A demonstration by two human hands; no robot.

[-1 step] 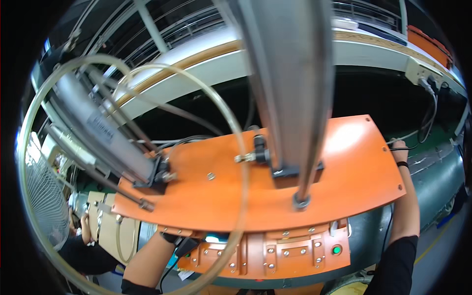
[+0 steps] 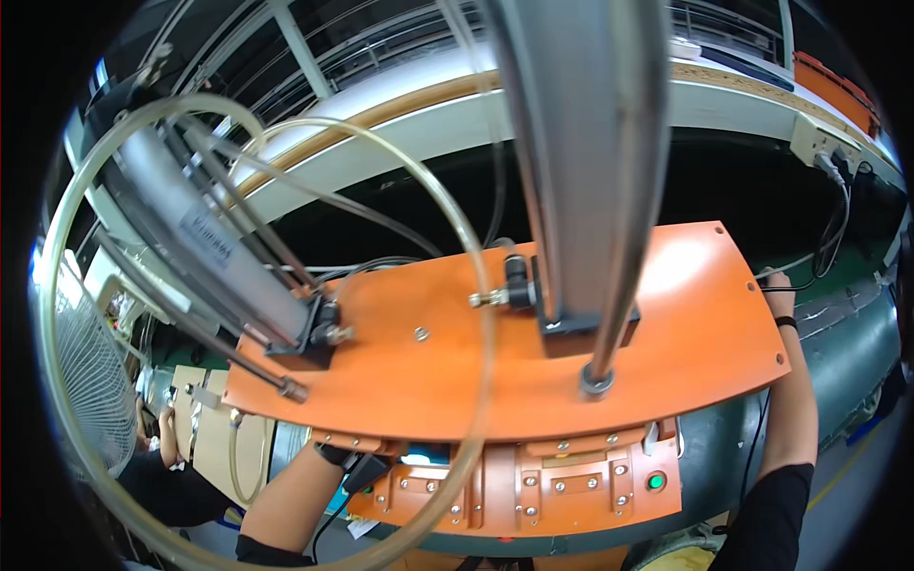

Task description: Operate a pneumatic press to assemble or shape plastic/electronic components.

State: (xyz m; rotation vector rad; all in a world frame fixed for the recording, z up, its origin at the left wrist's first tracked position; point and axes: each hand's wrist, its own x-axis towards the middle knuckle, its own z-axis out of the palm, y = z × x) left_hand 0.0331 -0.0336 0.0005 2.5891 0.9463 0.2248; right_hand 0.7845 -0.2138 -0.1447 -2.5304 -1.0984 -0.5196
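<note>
An orange metal press plate (image 2: 409,381) spans the middle, carrying two grey air cylinders, a left one (image 2: 209,243) and a tall right one (image 2: 581,171). My left forearm (image 2: 305,495) reaches under the plate's front left edge; the hand is hidden there, beside a black plug-like piece on a cable (image 2: 365,473). My right arm runs past the plate's right side. My right hand (image 2: 779,293) is at the far right corner, close to a thin black cable (image 2: 800,285); its fingers are mostly hidden, so its grip does not show.
Below the plate is an orange base (image 2: 571,504) with screwed blocks and a green button (image 2: 656,482). A clear hose (image 2: 466,238) loops across the front. A wire fan guard (image 2: 90,390) and another person's arm (image 2: 169,436) are at left. A socket box (image 2: 819,143) is at far right.
The whole view has shifted slightly, so the machine sits a little further right in the picture. Both arms stay in the same places by the plate.
</note>
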